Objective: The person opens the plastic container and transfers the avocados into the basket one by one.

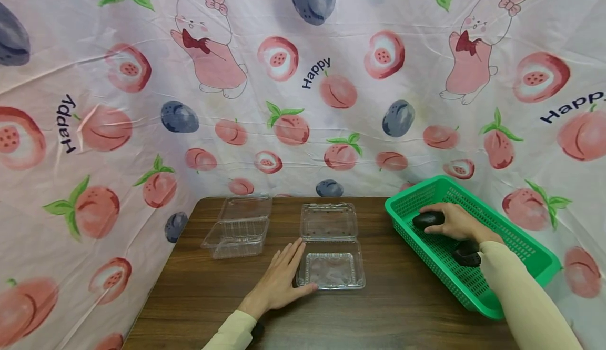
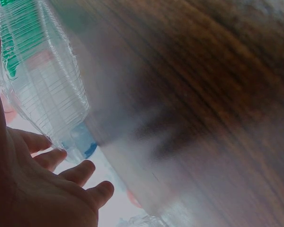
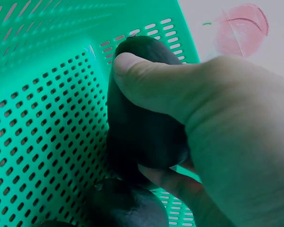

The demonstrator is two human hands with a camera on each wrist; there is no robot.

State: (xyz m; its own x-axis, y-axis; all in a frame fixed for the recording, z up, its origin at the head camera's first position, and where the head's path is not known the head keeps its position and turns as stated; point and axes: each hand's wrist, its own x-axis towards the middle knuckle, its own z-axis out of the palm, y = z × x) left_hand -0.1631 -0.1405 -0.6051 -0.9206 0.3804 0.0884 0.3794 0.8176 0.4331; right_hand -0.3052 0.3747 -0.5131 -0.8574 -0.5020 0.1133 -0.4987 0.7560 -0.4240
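Note:
My right hand point(image 1: 450, 221) reaches into the green basket point(image 1: 442, 258) and grips a dark oval fruit point(image 3: 144, 104), avocado-like in shape, near the far end. The thumb lies along its upper side and fingers curl beneath it. More dark fruit point(image 3: 128, 205) lies close under it in the right wrist view. My left hand point(image 1: 279, 281) rests by the left edge of an open clear plastic clamshell box point(image 1: 331, 255), fingers stretched out, thumb at its front corner. The box's lid point(image 1: 329, 221) is folded back toward the wall.
A second open clear clamshell box point(image 1: 239, 234) stands at the table's back left. Both boxes and the basket stand on a dark wooden table point(image 1: 379, 313). A fruit-and-rabbit printed cloth point(image 1: 350, 123) hangs behind and along the sides.

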